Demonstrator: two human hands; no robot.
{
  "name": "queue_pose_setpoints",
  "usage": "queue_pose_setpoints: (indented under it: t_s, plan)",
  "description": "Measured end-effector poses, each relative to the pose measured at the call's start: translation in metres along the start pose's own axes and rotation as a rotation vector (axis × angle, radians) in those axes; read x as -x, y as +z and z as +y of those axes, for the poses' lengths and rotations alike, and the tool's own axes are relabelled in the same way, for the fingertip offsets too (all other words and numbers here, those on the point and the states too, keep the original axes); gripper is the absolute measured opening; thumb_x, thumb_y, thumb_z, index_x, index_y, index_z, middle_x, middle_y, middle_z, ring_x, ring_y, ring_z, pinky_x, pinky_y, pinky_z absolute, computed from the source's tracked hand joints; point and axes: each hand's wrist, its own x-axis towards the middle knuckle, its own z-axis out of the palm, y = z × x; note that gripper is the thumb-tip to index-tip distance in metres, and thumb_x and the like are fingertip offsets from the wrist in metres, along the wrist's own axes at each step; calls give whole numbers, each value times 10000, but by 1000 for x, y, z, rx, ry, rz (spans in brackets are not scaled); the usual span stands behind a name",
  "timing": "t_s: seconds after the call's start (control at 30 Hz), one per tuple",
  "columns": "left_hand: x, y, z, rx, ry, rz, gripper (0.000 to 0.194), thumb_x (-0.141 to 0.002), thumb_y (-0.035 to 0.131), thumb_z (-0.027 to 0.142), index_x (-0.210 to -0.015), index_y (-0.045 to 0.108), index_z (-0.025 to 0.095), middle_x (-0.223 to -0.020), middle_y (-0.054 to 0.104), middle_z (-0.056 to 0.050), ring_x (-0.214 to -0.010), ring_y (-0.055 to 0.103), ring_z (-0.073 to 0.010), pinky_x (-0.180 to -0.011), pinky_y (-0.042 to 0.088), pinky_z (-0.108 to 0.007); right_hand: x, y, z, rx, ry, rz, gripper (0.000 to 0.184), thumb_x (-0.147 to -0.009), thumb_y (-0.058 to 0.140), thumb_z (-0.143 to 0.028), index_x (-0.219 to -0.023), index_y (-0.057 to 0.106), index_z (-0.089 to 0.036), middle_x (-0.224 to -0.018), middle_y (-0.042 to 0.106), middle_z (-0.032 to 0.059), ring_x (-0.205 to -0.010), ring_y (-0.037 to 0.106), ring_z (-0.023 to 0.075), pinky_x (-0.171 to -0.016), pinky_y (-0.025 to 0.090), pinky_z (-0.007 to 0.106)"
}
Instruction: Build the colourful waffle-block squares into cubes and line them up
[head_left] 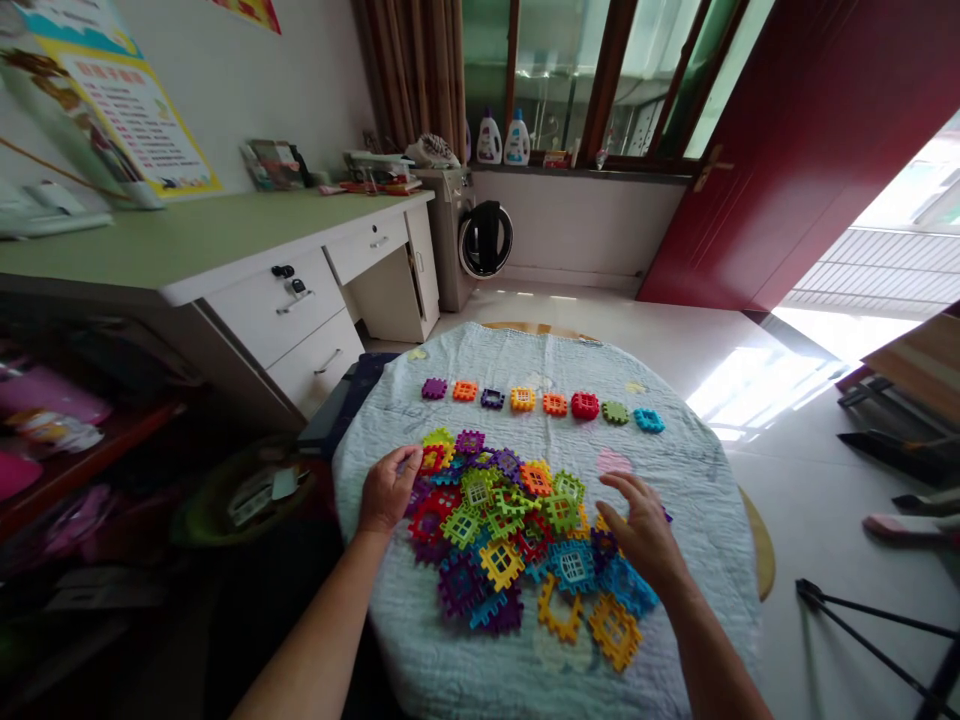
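Observation:
A heap of colourful plastic building tiles (pixel 501 565) with notched edges and window-like centres lies on the round table. At the heap's left edge, my left hand (pixel 388 490) pinches a red tile (pixel 433 460) between thumb and fingers. Yellow-green tiles (pixel 442 441) show just behind it. Over the heap's right side hovers my right hand (pixel 641 525), fingers apart and holding nothing; it partly hides the tiles beneath. Beyond the heap, several tiles stand apart in a row, from a purple tile (pixel 434 388) through a red stack (pixel 585 405) to a blue tile (pixel 649 420).
A pale patterned cloth (pixel 540 685) covers the table. A green-topped desk (pixel 247 225) is at the left, with a washing machine (pixel 450 240) beyond it. At the right are a red door (pixel 757 180) and a black tripod leg (pixel 870 612). A basket (pixel 217 510) sits low at left.

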Motion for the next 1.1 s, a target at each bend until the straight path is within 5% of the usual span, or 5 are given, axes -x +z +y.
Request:
queue_pose_setpoints:
  t_s: [0.17,0.37,0.73,0.87,1.1]
  plan:
    - [1,-1,2,19,-13,-5,460,-872,423,528,-957,703,173,-987,741,-73,-966,663,-219,-889,496,-299,-28,27,-72,-63,-182,-319,485,-809,531,-256,-1293,543,-218,-1336,560,91,-1266,437,261,-1077,309,429]
    - [2,-1,-2,51,0,13,484,-906,378,523,-994,696,169,-1028,730,-87,-981,665,-215,-901,496,-312,-44,44,-81,-25,-132,-449,500,-771,535,-196,-1271,555,-189,-1227,585,107,-1146,509,243,-1009,360,365]
    - [-1,4,-8,-70,64,11,317,-829,505,437,-955,676,201,-985,728,-62,-949,664,-229,-920,496,-351,-37,41,-52,-141,-45,-228,481,-716,567,-252,-1190,597,-178,-1037,573,69,-892,581,183,-863,463,316]
    - [-2,5,-12,-83,75,-11,301,-826,508,414,-960,672,201,-993,725,-62,-944,665,-224,-914,496,-350,-38,31,-29,-96,26,-45,458,-723,552,-304,-1160,608,-180,-1039,578,85,-964,581,222,-910,458,368]
    - [-2,5,-11,-119,84,-5,310,-813,505,415,-951,678,198,-975,726,-60,-933,666,-229,-901,499,-351,-35,18,0,-38,74,66,472,-738,563,-393,-1156,603,-178,-1142,578,124,-1067,569,265,-960,449,429]
